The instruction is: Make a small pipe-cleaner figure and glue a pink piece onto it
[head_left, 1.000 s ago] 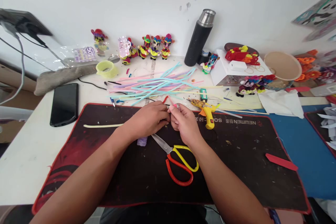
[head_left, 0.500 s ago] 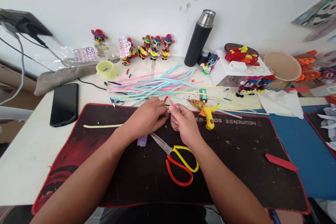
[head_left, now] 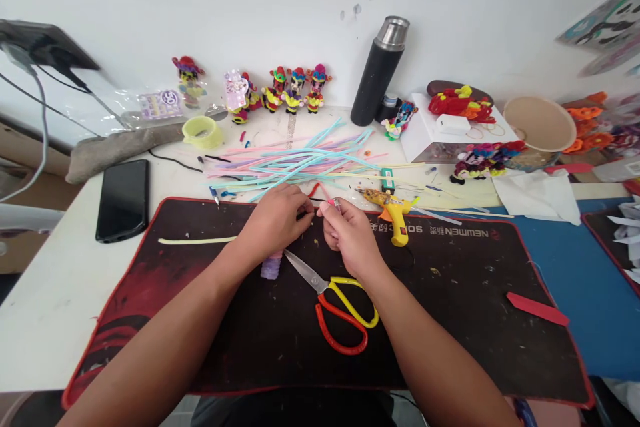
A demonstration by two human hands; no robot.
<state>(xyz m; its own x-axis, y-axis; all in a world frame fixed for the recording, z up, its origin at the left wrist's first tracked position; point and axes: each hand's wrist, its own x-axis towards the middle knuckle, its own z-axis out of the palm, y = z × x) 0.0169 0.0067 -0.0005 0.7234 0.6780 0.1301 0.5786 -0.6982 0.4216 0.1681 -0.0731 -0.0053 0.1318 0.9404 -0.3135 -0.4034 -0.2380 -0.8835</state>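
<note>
My right hand [head_left: 353,233] is closed, thumb against curled fingers, on a small pink piece [head_left: 332,202] mostly hidden in its grip. A little to the left, my left hand [head_left: 283,217] has its fingers curled with the tips close together; whatever lies between them is too small to make out. A red pipe cleaner piece [head_left: 314,189] shows just beyond the fingertips. Below the hands lie scissors [head_left: 315,280] with one red and one yellow handle. A purple ribbed piece [head_left: 271,267] sits under my left wrist, and a pale yellow pipe cleaner [head_left: 195,241] extends left of it.
Pastel pipe cleaners [head_left: 300,160] are heaped behind the hands. A yellow glue gun [head_left: 397,220] rests right of my right hand. Farther back stand a black thermos [head_left: 377,77] and several small figures [head_left: 295,90]. A phone [head_left: 123,200] lies left of the dark mat [head_left: 465,320].
My hands have drawn slightly apart, the left one shifting left and away from the right fingertips. The right hand keeps its grip on the pink piece.
</note>
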